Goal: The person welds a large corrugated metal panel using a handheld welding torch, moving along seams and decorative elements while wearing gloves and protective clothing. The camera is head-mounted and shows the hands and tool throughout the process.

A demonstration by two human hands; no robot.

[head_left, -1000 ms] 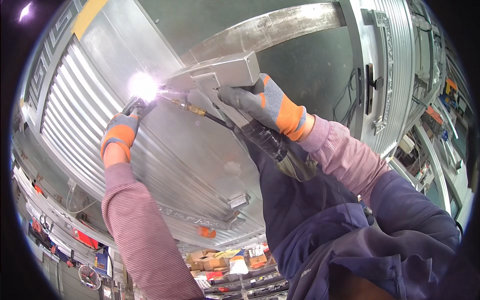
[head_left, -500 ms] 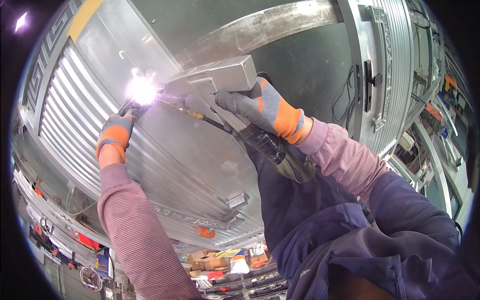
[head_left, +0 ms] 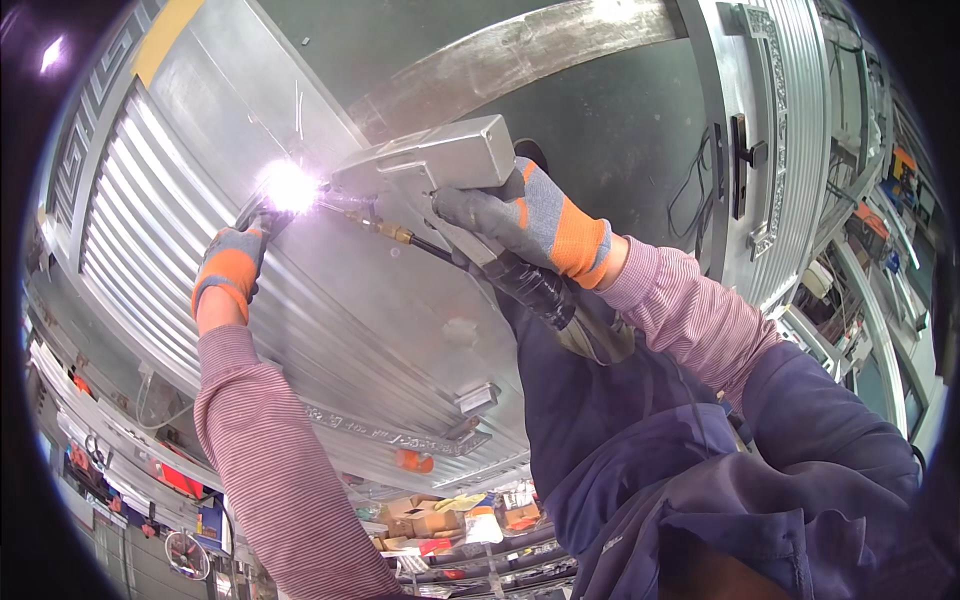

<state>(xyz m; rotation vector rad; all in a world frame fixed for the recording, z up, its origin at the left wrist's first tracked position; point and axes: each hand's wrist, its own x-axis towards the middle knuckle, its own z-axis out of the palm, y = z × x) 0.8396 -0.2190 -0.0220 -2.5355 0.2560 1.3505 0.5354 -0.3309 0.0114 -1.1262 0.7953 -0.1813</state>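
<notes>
Head view: right hand grips welding gun; arc burns on ribbed metal door panel near its upper left. Left hand beside the arc, finger state cannot tell. Welding appears mid-run; finished length unclear
</notes>
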